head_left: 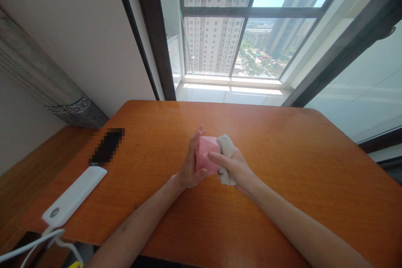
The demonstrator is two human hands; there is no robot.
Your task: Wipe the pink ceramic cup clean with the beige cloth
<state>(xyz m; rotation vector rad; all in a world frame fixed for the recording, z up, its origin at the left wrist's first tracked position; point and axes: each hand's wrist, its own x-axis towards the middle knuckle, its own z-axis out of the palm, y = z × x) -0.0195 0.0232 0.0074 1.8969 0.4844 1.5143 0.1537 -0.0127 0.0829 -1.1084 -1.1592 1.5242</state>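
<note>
A pink object with flat, angled faces is held just above the middle of the wooden table, and its exact kind does not show. My left hand wraps its left side, thumb below and fingers behind. From the right, my right hand grips a bunched greyish-white cloth, with the thumb resting on the pink face. The cloth is pressed against the object's right side. Most of my right fingers are hidden behind the cloth.
A white power strip lies on the table's left side, its cables hanging over the edge. Beyond it is a dark blurred-out item. The wooden table reaches a large window at the far side. A curtain hangs at left.
</note>
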